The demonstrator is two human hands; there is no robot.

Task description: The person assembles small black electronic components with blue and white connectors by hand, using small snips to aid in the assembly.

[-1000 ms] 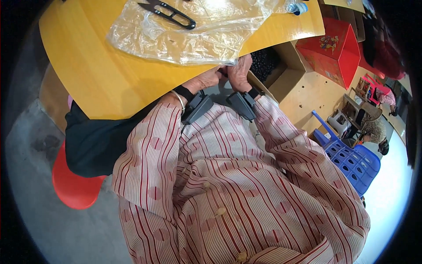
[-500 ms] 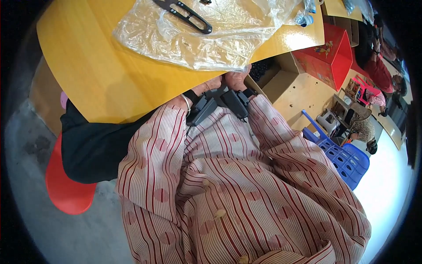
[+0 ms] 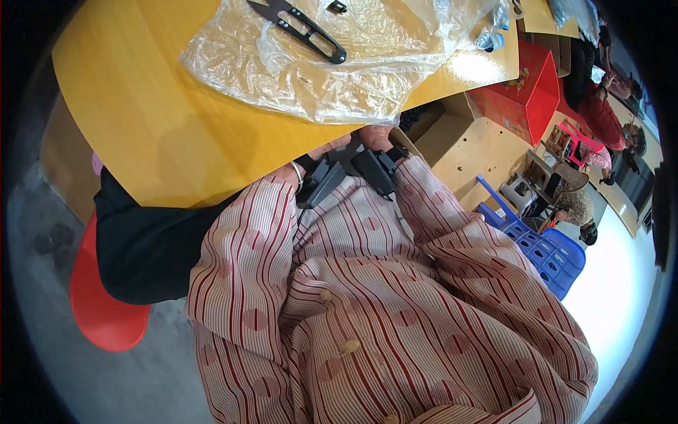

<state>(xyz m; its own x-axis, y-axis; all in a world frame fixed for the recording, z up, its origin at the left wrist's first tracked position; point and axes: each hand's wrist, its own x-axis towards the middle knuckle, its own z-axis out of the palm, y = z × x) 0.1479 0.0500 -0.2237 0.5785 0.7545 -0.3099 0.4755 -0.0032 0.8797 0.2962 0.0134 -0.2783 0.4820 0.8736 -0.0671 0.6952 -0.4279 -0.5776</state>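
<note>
Both of my hands are at the near edge of the yellow table (image 3: 141,127), partly hidden beneath it. On my left hand (image 3: 329,146) only the back and wrist show, with a pale bracelet and a black strap. Close beside it is my right hand (image 3: 375,136), also with a strap and a black device at the wrist. The fingers of both are out of sight, so I cannot see what they hold. Just above them, a crumpled clear plastic bag (image 3: 233,67) lies on the tabletop. Black thread snips (image 3: 314,41) and a small black part (image 3: 337,7) rest on it.
Right of my hands stands an open cardboard box (image 3: 446,134) with dark small pieces inside. Beyond it are a red box (image 3: 530,95) and a blue plastic stool (image 3: 544,254). A red seat (image 3: 106,311) is at left. Several people sit or stand at the far right.
The view has shifted slightly, so the table edge and snips sit lower and the small black part shows more fully. My hands have slipped further out of sight behind the edge.
</note>
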